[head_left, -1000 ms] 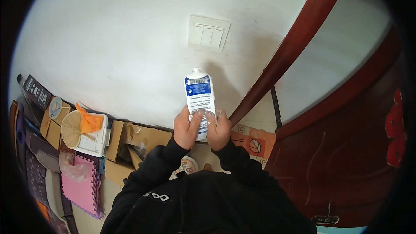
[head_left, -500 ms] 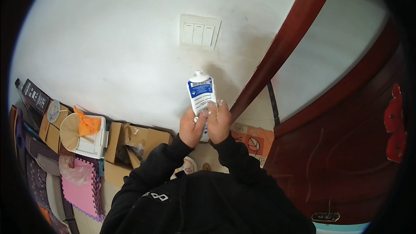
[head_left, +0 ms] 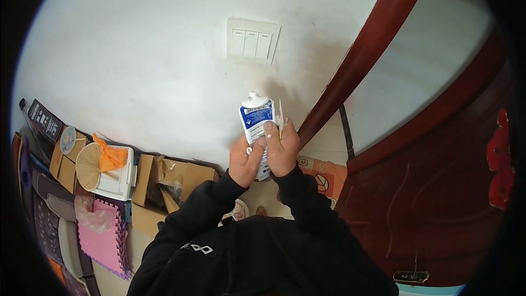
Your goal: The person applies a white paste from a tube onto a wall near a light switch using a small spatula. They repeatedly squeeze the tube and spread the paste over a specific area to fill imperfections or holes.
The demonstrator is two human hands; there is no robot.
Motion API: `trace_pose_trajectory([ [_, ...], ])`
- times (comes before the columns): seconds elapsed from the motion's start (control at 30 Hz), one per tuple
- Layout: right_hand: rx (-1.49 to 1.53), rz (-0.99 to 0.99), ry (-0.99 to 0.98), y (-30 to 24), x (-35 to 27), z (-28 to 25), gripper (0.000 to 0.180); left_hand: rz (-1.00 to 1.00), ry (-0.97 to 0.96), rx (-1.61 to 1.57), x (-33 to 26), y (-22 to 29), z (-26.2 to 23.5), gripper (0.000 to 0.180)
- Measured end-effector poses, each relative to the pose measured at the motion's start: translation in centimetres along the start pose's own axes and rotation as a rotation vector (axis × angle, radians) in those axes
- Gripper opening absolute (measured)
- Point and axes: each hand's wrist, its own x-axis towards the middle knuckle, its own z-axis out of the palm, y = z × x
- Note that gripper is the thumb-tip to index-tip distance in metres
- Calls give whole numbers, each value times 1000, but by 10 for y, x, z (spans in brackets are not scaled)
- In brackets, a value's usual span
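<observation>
white tube (head_left: 257, 126) stands upright, cap toward wall, gripped by left hand (head_left: 245, 160) and right hand (head_left: 282, 151).

There is one view only, from a camera on the person's head, looking down and forward at a white wall (head_left: 137, 66). It is close to both raised hands, and its rim bends the door frame (head_left: 372, 44).

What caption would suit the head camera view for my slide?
Both hands, left hand and right hand, grip a white squeeze tube with a blue label below a white three-button wall switch.
</observation>
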Motion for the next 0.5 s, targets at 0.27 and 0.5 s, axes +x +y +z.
trace_pose_trajectory([
  [0.27, -61, 6, 64, 4, -7, -4, 22, 7, 82, 52, 16, -1, -3, 20],
  [0.5, -94, 22, -13, 5, -11, 0, 15, -47, 120, -24, 24, -9, -12, 19],
])
